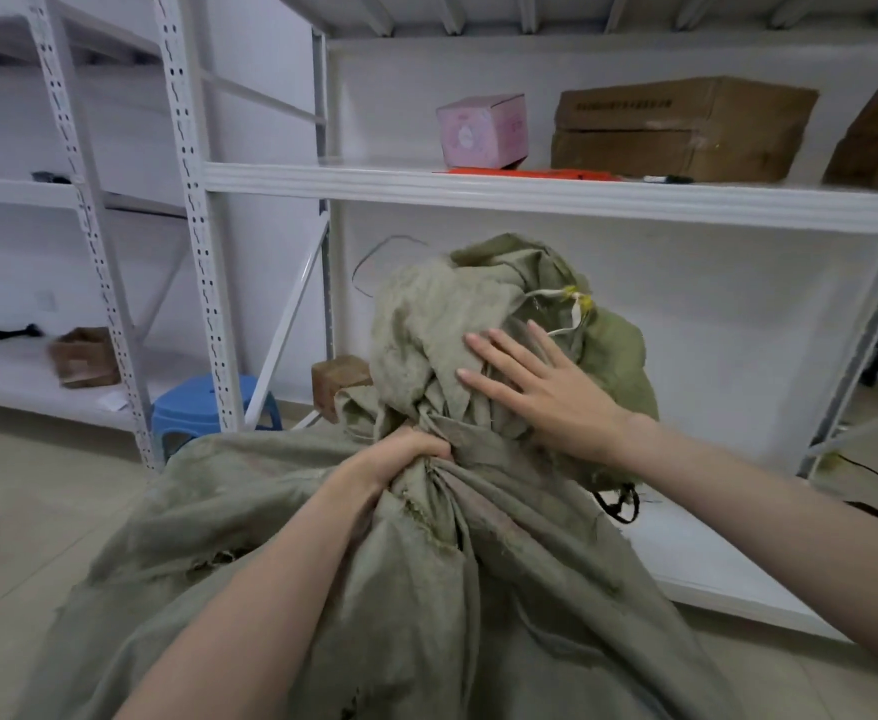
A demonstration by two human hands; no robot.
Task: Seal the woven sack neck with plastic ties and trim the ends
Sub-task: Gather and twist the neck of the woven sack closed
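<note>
A large olive-green woven sack (291, 553) fills the lower middle of the view, its top gathered into a bunched neck (457, 449). My left hand (400, 454) grips that neck from the left, fingers curled round the gathered cloth. My right hand (541, 387) lies flat with straight fingers on the loose flap of sack mouth (426, 324) that stands above the neck. A white cord with yellow bits (574, 304) hangs on the flap's right side. A thin dark tie (382, 257) loops up behind the flap on the left.
White metal shelving (530, 192) stands right behind the sack, holding a pink box (481, 129), cardboard boxes (681, 129) and a flat orange item (530, 174). A blue stool (208, 407) and a small brown box (338, 384) sit on the floor at left. A black strap (621, 504) lies on the low shelf.
</note>
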